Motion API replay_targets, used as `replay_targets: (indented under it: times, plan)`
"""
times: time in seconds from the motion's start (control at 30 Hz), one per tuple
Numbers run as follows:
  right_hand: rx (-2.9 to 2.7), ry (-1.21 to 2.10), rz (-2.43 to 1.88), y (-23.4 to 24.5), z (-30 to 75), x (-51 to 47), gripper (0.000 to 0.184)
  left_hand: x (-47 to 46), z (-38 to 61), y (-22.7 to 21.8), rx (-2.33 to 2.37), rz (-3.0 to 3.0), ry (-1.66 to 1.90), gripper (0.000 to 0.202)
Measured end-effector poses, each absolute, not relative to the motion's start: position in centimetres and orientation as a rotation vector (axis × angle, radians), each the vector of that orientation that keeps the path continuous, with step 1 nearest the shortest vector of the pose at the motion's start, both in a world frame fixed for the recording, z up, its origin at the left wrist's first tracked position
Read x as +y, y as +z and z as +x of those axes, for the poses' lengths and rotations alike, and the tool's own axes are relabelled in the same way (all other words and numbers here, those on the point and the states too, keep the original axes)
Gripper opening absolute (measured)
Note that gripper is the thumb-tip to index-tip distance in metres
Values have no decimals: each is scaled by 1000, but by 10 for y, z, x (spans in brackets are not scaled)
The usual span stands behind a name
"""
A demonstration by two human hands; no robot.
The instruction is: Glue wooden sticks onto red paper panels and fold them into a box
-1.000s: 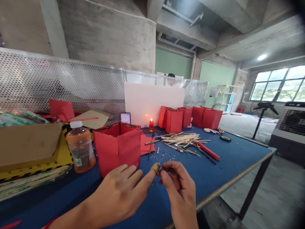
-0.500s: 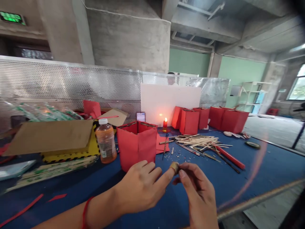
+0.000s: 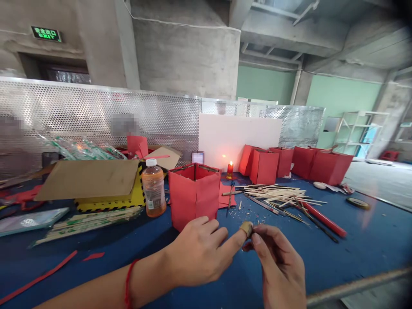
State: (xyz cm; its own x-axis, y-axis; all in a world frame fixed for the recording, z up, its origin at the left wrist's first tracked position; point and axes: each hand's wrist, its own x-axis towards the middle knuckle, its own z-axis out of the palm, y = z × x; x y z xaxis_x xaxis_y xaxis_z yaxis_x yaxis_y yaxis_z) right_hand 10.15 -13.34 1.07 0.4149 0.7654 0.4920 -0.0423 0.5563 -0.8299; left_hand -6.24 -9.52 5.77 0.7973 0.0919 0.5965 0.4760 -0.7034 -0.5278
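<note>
My left hand (image 3: 201, 251) reaches out over the blue table (image 3: 363, 240) with its forefinger stretched forward; a tan strip, like tape or a bandage (image 3: 247, 228), wraps that fingertip. My right hand (image 3: 278, 266) is closed in a pinch at that same fingertip, thumb and fingers touching the tan wrap. Just behind my hands stands a red paper box (image 3: 194, 195), open at the top. A red thread circles my left wrist.
An orange drink bottle (image 3: 153, 193) and a cardboard box (image 3: 93, 182) stand at the left. A lit red candle (image 3: 229, 170) burns before a white board. Wooden sticks (image 3: 277, 195), a red rod (image 3: 323, 219), more red boxes (image 3: 289, 165) and a tape roll (image 3: 358, 202) lie to the right.
The view has swung left, so the table's right edge and window are gone. My hands keep the same pose, the right one still pinching the wrapped left fingertip.
</note>
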Motion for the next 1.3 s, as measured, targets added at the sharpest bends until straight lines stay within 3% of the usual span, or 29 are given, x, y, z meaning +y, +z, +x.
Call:
replay_targets:
  times: [0.3, 0.73, 1.07, 1.3]
  plan:
    - [-1054, 462, -855, 14, 98, -134, 17, -94, -63, 60, -458, -2284, -729, 39]
    - [-1336, -157, -947, 27, 94, -132, 10, -94, -61, 55, -450, -2205, -725, 38]
    - [-1424, -166, -796, 32, 92, -132, 13, -93, -62, 59, -433, -2209, -732, 30]
    - [-1569, -64, -1005, 38, 124, -108, 9, -88, -73, 80, -452, -2111, -820, 33]
